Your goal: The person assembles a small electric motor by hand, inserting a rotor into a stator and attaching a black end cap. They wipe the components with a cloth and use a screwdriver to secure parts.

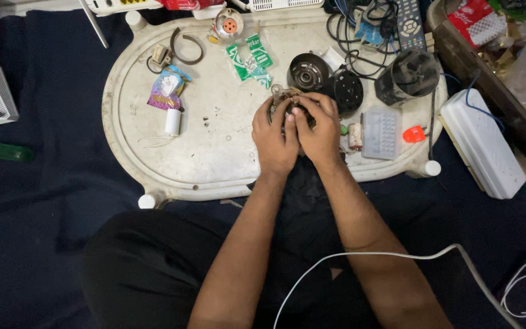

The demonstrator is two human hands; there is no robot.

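Gripping a small motor part together, the left hand and right hand close around it above the white oval tray. Part sits between both palms, equally near each, long axis hidden.

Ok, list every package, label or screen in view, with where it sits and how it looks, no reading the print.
Green-and-white flat plastic sachet: top centre of the oval white tray, above both hands.
Purple-and-silver crinkled foil wrapper: tray's upper left, torn open.
Red-and-white printed carton: in the brown box at top right.
Black remote control: top edge, grey buttons.
No screens in view.
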